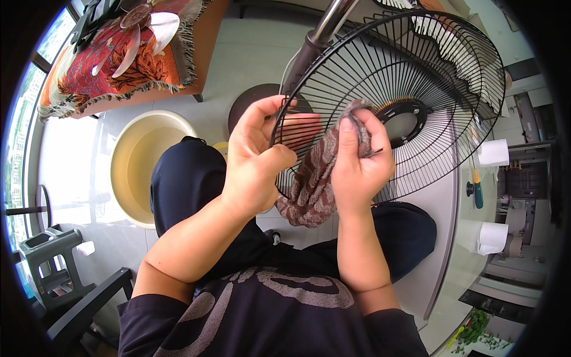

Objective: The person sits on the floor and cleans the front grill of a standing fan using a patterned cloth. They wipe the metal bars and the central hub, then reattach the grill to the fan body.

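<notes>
A black wire fan grille stands tilted in front of me, beside the pole of a pedestal fan with a round dark base. My left hand grips the grille's rim on its left side, fingers behind the wires and thumb in front. Between the thumb and fingers of my right hand is a brown and grey patterned cloth, which hangs down in front of the grille. Whether the cloth touches the wires, I cannot tell.
A yellowish plastic basin with liquid stands by my left knee. Fan blades lie on a fringed red cover. A grey plastic stool is at lower left. Paper rolls and a screwdriver rest on the table at right.
</notes>
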A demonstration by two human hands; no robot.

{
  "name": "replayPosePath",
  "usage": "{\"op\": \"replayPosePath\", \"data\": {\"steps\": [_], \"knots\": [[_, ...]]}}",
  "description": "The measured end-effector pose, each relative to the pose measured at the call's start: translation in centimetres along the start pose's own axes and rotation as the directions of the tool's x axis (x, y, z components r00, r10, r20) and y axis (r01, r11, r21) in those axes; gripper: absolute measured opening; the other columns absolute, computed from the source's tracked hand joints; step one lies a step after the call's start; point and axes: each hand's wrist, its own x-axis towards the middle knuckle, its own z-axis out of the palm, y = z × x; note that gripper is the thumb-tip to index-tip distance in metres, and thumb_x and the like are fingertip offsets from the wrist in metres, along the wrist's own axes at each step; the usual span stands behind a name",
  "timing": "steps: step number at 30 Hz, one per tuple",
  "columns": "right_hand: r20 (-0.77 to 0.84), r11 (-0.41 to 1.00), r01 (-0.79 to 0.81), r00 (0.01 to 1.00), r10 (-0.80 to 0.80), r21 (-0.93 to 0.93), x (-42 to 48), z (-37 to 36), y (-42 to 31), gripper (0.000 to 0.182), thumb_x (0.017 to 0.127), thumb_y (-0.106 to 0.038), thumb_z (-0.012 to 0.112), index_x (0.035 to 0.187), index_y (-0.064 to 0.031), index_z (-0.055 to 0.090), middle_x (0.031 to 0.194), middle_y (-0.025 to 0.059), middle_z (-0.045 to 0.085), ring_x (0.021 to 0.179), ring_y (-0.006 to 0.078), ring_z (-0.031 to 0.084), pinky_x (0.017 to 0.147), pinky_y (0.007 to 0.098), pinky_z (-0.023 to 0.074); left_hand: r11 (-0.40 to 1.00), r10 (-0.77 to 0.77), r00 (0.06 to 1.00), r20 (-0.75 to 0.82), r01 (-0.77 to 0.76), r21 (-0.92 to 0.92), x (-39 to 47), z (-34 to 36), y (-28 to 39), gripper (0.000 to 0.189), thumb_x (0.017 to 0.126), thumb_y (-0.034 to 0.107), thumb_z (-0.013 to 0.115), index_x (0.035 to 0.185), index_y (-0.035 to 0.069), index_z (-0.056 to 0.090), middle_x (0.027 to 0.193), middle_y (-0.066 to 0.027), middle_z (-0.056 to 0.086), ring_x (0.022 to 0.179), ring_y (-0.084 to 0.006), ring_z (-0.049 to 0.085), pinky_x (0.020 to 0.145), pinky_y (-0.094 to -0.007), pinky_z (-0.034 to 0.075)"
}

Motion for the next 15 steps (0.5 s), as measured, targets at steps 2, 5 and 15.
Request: {"op": "replayPosePath", "data": {"steps": [2,5,15], "knots": [[0.074,0.999,-0.017,0.997,0.020,-0.040,-0.2,-0.1,-1.1,0.015,0.082,-0.005,0.061,0.094,0.0030,0.060,0.081,0.0066,0.062,0.070,0.0112,0.057,0.064,0.0213,0.0460,1.000,0.001,1.000,0.018,-0.001,0.000,0.0,-0.3,0.0,0.048,0.064,-0.015,0.043,0.110,-0.005,0.048,0.106,-0.0133,0.058,0.100,-0.0185,0.056,0.088,-0.0290,0.043],[0.094,0.998,-0.020,0.995,0.026,-0.063,-0.4,0.4,-1.8,0.014,0.082,-0.006,0.062,0.092,0.0034,0.060,0.081,0.0070,0.062,0.072,0.0110,0.057,0.066,0.0221,0.0462,1.000,0.022,0.999,0.027,-0.022,0.005,0.0,-0.4,-0.1,0.047,0.064,-0.015,0.043,0.109,-0.005,0.050,0.106,-0.0119,0.058,0.099,-0.0178,0.056,0.087,-0.0289,0.044],[0.184,0.980,0.199,0.963,-0.195,-0.005,-2.6,2.5,-1.0,0.020,0.072,0.001,0.065,0.092,0.0011,0.061,0.075,0.0110,0.061,0.062,0.0206,0.058,0.057,0.0268,0.0456,0.996,0.055,0.997,-0.061,-0.050,0.080,0.1,-0.8,-0.9,0.046,0.065,-0.014,0.043,0.108,-0.004,0.052,0.102,-0.0106,0.059,0.094,-0.0166,0.057,0.083,-0.0277,0.045]]}}
